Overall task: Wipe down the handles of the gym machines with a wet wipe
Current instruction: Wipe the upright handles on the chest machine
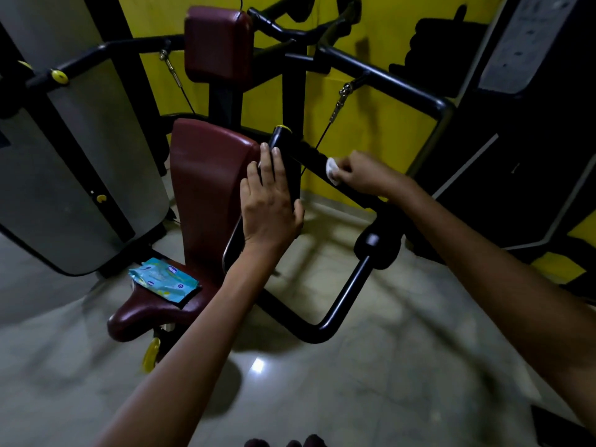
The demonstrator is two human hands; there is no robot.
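A black padded handle (306,153) with a yellow end cap juts out at the centre of a gym machine. My right hand (361,175) grips a small bunched white wet wipe (332,171) and presses it against the handle's right part. My left hand (269,201) lies flat with straight fingers against the handle's lower black grip beside the maroon backrest (206,175). A second handle (54,75) with a yellow cap sits at the far left.
A blue pack of wipes (163,279) lies on the maroon seat (145,312). A black frame bar (348,301) bends low to the right. Grey weight-stack covers (71,156) stand left, a dark machine (532,124) right, a yellow wall behind.
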